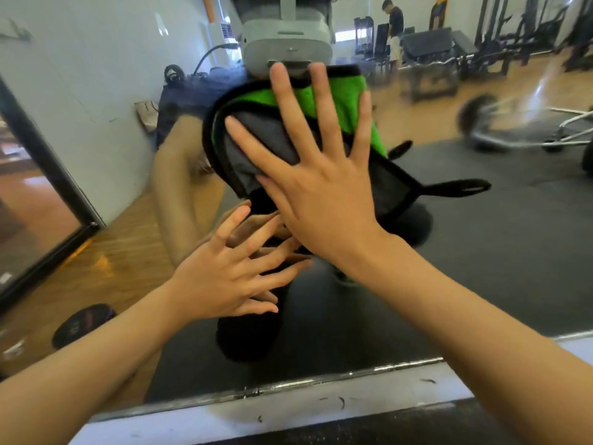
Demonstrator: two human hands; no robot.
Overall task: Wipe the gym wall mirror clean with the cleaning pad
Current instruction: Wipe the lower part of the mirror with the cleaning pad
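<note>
My right hand (324, 191), fingers spread wide and straight, presses the green-and-grey cleaning pad (340, 107) flat against the gym wall mirror (481, 252), at centre frame just below the reflected headset (287, 43). My left hand (227, 271), also spread with straight fingers, rests fingertips on the glass at lower centre, just beside and below the pad, holding nothing. The pad is folded, its black-edged grey corner under my fingers and a black loop (459, 187) trailing to the right. Reflected weight benches (426, 59) and a standing person (394, 27) fill the upper right; the mirror's lower edge (288, 385) runs across the bottom of the frame. To wipe well from here, I judge that I should keep the palm flat so the whole pad bears on the glass, work in overlapping passes, and lift the bracing hand away, since bare fingers are likely to leave fresh smears on the cleaned surface.
</note>
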